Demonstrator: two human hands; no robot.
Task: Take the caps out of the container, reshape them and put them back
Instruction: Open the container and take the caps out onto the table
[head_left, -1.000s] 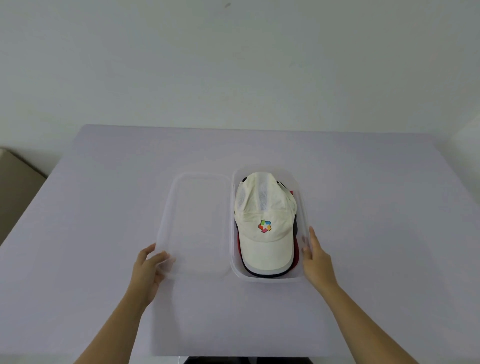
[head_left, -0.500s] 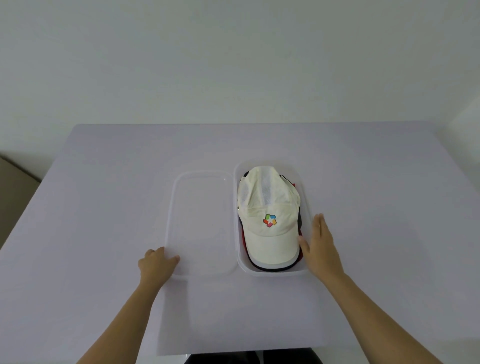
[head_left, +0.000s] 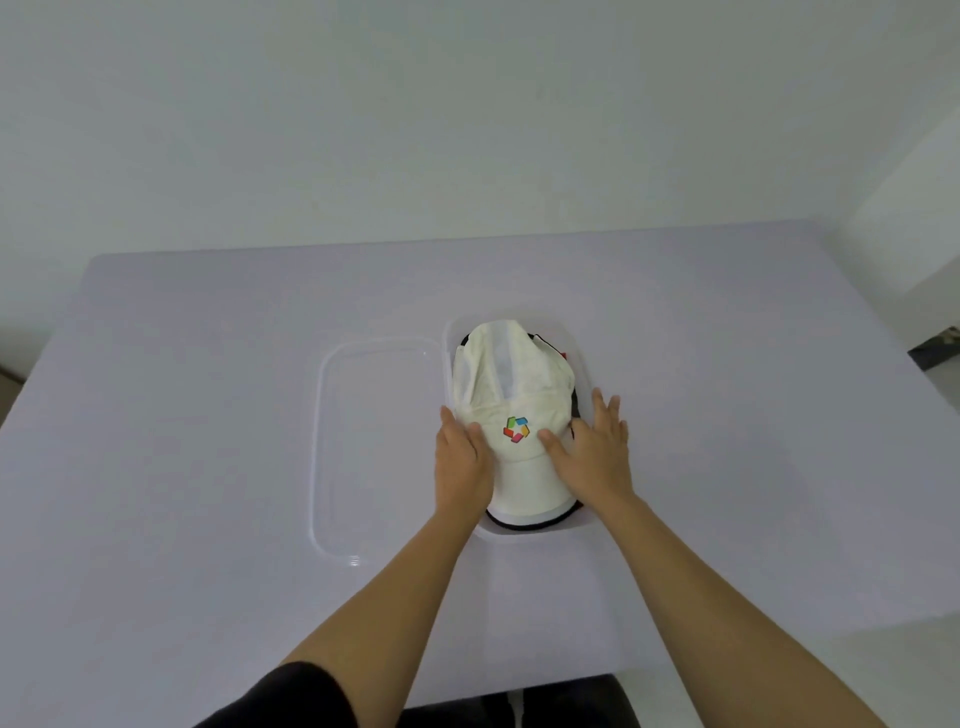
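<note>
We look down on the pale lilac table (head_left: 208, 415); on it lies the clear lid (head_left: 374, 447), flat and just left of the open clear plastic container (head_left: 586, 358), with their long edges side by side. In the container sits a stack of caps, with the white cap (head_left: 511, 384) on top, brim toward us; beneath it we see only the black-edged brim (head_left: 530, 522) of another and a sliver of red cap (head_left: 562, 356) at the far right.

We judge the white cap light and soft in the crown (the mesh panel already looks slack and creased), with a stiffer brim; the cloth should not slip, and nothing here is fragile. The best hold seems to be low on both sides where crown meets brim, so that it lifts clear without dragging the caps below.

The left hand (head_left: 462, 462) lies along the cap's left side, fingers nearly straight, thumb on the crown front; the right hand (head_left: 597, 452) mirrors it, fingers spread straight over the right rim, thumb beside the coloured logo (head_left: 516, 429); neither has closed into a grip, so both touch and do not yet hold.

Half a second ago the left hand was curled at the lid's near corner and the right lay flat outside the container wall; both have since come inward onto the cap; the cap itself has not left the container.
</note>
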